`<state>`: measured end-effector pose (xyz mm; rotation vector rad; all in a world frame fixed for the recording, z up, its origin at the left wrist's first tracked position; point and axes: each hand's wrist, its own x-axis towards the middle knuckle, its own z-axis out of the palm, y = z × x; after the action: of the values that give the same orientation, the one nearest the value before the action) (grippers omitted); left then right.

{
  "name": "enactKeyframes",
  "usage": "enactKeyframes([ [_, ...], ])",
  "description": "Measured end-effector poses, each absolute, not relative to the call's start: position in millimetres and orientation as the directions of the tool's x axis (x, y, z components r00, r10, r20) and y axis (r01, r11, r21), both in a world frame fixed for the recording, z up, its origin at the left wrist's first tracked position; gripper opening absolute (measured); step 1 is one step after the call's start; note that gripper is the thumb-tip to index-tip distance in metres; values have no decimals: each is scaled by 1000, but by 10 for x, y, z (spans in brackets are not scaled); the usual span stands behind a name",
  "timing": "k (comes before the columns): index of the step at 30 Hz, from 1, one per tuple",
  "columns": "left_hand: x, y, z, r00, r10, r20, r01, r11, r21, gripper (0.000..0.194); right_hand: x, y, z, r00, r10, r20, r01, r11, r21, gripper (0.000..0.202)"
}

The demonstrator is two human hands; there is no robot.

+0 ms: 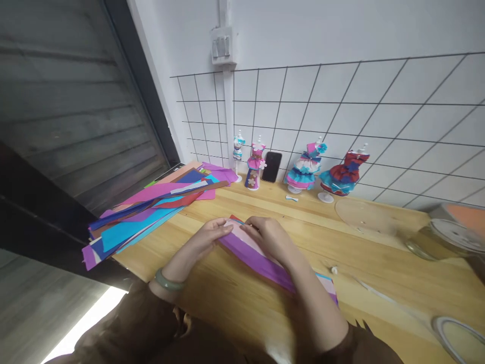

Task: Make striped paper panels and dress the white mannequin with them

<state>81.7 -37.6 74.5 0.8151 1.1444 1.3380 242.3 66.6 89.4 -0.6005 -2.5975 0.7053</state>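
Over the wooden table [182,303] lies a long layered strip of what looks like crepe paper [252,259], purple along the near edge and pale pink above, with some red and blue showing. My left hand [210,235] pinches its left end between thumb and fingers. Bent over the upper edge, my right hand [267,236] grips the pink layer close by; its fingertips are partly hidden. The strip runs beneath my right forearm, and its far end shows again to the right.
A pile of coloured strips [151,212] lies at the left. Along the wall grid stand small dress forms in paper dresses, including a red and blue one [344,174], and a phone [272,167]. At right are a clear jar [435,240] and a roll of tape [441,328].
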Motion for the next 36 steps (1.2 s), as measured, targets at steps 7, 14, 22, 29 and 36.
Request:
enactKeyframes([
  [7, 782, -262, 737, -195, 968, -158, -25, 156, 987, 33, 2369, 621, 845, -847, 478, 235, 296, 789, -539, 32],
  [14, 736, -261, 704, -339, 941, -7, 212, 84, 974, 34, 2372, 652, 831, -848, 483, 220, 311, 788, -531, 33],
  [22, 420, -443, 664, -480, 871, 101, 360, 91, 929, 32, 2443, 775, 786, -882, 465, 83, 281, 657, -700, 29],
  [29, 167, -646, 630, -593, 800, 94, 343, 146, 928, 34, 2513, 959, 655, -937, 341, -69, 239, 486, -840, 27],
  [36, 31, -741, 564, -640, 763, 92, 335, 170, 927, 38, 2590, 1080, 572, -956, 237, -173, 265, 444, -856, 27],
])
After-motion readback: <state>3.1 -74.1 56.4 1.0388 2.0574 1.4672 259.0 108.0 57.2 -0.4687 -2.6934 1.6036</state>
